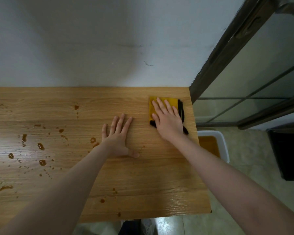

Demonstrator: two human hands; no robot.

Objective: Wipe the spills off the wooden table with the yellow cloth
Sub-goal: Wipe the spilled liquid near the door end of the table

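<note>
The yellow cloth (172, 100), folded and edged in black, lies flat near the far right corner of the wooden table (151, 175). My right hand (166, 118) presses down on it with straight, spread fingers and covers most of it. My left hand (118, 136) lies flat on the bare wood a little to the left of the cloth, fingers straight and spread, holding nothing. Brown spills (41, 146) dot the left half of the table, with a few drops (102, 200) near the front edge.
A white wall stands behind the table. To the right is a dark-framed glass door (244, 78). On the floor beside the table's right edge sits a white tub (223, 143) holding brown liquid. A black object (288, 153) stands further right.
</note>
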